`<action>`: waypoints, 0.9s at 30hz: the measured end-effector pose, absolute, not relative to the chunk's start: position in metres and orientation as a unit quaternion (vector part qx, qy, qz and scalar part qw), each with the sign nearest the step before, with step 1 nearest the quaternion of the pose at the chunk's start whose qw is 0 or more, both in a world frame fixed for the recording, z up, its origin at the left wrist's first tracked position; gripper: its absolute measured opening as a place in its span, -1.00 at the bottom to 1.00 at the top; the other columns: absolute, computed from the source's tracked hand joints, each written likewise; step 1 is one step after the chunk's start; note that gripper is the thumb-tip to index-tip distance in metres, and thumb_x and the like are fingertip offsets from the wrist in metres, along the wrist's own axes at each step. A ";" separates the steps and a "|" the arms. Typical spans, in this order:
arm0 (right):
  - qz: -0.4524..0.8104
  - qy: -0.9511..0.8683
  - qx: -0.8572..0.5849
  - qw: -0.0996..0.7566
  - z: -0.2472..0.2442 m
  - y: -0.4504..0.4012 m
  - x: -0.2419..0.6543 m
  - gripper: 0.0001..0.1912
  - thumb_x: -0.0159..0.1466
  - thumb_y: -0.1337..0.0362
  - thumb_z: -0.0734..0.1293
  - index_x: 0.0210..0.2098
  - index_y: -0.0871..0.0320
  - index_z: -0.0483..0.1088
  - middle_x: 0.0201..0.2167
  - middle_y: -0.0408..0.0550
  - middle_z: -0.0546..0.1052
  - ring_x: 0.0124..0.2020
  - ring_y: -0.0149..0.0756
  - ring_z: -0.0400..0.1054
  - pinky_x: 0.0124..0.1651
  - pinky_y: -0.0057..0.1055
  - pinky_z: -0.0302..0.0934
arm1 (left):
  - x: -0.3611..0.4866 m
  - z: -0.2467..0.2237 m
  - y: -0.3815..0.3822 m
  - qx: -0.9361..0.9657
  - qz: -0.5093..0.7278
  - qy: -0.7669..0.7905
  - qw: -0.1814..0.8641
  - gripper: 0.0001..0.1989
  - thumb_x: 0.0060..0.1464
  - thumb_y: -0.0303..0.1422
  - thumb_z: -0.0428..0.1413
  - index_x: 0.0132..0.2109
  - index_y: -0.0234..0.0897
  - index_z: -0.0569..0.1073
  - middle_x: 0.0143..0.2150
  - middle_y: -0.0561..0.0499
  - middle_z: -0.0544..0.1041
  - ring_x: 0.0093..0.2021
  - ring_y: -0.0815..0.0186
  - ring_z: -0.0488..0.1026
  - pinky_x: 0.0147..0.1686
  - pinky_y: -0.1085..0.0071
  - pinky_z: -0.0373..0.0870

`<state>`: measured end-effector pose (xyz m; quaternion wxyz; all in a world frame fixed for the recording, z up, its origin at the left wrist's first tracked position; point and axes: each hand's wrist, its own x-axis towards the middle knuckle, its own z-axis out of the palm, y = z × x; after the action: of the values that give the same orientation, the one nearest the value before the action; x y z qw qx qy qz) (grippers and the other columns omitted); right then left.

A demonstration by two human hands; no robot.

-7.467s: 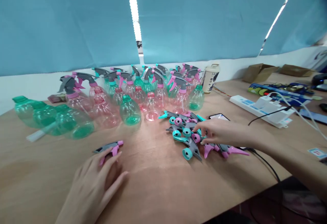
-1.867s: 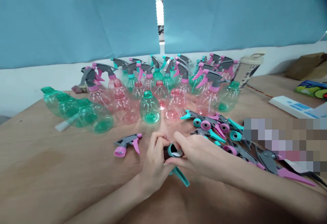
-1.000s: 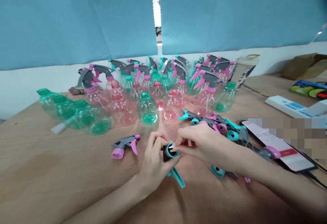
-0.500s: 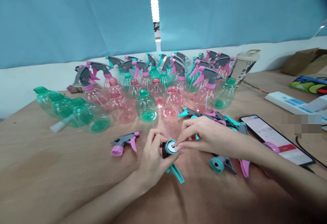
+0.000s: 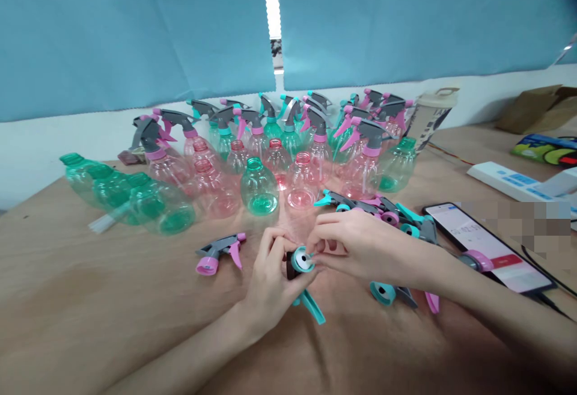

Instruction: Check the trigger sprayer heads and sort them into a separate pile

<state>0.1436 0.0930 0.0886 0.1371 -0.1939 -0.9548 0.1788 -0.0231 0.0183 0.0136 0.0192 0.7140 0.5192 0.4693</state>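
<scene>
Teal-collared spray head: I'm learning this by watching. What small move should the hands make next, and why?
Perhaps a light press on the white disc with the right hand: it sits inside the teal collar, the left hand grips the spray head, and full seating can't be seen.

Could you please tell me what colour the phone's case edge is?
The phone has a black edge, clearest in the head view.

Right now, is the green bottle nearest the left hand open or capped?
Open: the green bottle shows a bare neck, nothing screwed on.
</scene>
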 end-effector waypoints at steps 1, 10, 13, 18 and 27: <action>0.168 -0.956 -0.195 0.138 0.088 0.092 0.143 -0.92 0.21 0.38 0.28 -0.39 0.14 0.40 -0.43 -0.14 0.43 -0.41 -0.38 0.24 -0.41 -0.44 0.04 | -0.023 0.013 0.018 0.716 0.469 0.518 0.017 -0.77 0.00 -0.36 0.21 -0.30 -0.24 0.27 -0.27 0.03 0.27 -0.29 0.31 0.35 -0.38 0.40 0.33; 0.139 -0.956 -0.194 0.169 0.080 0.088 0.137 -0.93 0.13 0.36 0.30 -0.46 0.17 0.30 -0.56 -0.26 0.32 -0.54 -0.47 0.11 -0.48 -0.48 -0.10 | -0.022 0.015 0.016 0.721 0.455 0.522 0.018 -0.83 0.00 -0.49 0.13 -0.32 -0.26 0.25 -0.27 0.03 0.24 -0.27 0.31 0.33 -0.34 0.41 0.32; 0.144 -0.952 -0.197 0.185 0.080 0.084 0.137 -0.95 0.11 0.38 0.30 -0.46 0.17 0.31 -0.61 -0.29 0.30 -0.57 -0.49 0.11 -0.49 -0.47 -0.12 | -0.022 0.016 0.015 0.723 0.455 0.520 0.013 -0.83 -0.01 -0.49 0.13 -0.32 -0.26 0.26 -0.27 0.03 0.24 -0.26 0.31 0.32 -0.32 0.41 0.33; 0.074 -0.949 -0.245 0.183 0.078 0.074 0.137 -0.92 0.18 0.30 0.30 -0.38 0.19 0.38 -0.56 -0.18 0.40 -0.51 -0.37 0.25 -0.50 -0.41 -0.16 | -0.023 0.016 0.015 0.723 0.440 0.531 0.022 -0.85 -0.01 -0.51 0.12 -0.32 -0.26 0.27 -0.26 0.02 0.25 -0.24 0.30 0.33 -0.29 0.40 0.34; 0.096 -0.950 -0.273 0.119 0.075 0.068 0.136 -0.90 0.24 0.30 0.28 -0.33 0.20 0.40 -0.52 -0.14 0.47 -0.50 -0.32 0.30 -0.51 -0.39 -0.15 | -0.023 0.015 0.013 0.721 0.438 0.537 0.004 -0.86 -0.02 -0.52 0.09 -0.31 -0.26 0.27 -0.25 0.02 0.26 -0.25 0.31 0.34 -0.30 0.41 0.35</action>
<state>0.1363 0.0685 0.0750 0.1187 -0.2728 -0.9499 0.0961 -0.0229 0.0133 0.0151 0.0043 0.7209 0.5369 0.4383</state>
